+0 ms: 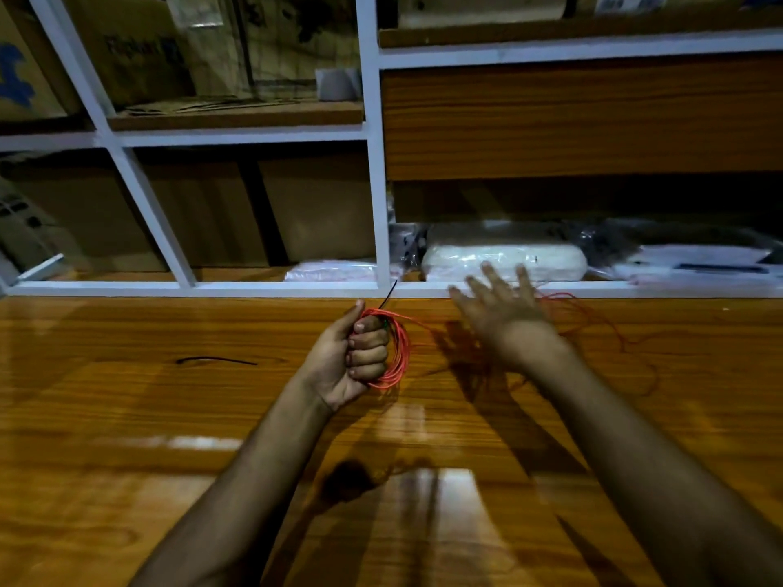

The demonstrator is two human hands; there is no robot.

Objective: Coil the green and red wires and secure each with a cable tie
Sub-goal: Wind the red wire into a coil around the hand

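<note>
My left hand (360,353) is a fist around a small coil of red wire (398,353), held just above the wooden table. A bit of green shows inside the fist, and a thin black cable tie (387,295) sticks up out of it. The loose end of the red wire (601,332) runs right from the coil and lies in slack loops on the table. My right hand (500,307) is blurred, fingers spread, over that loose wire near the table's far edge. A second black cable tie (216,360) lies flat on the table to the left.
The glossy wooden table (169,417) fills the lower view. Behind it stands a white-framed shelf unit (377,184) with cardboard boxes (127,48) and plastic-wrapped white packages (504,256). A wooden panel (572,120) sits at upper right.
</note>
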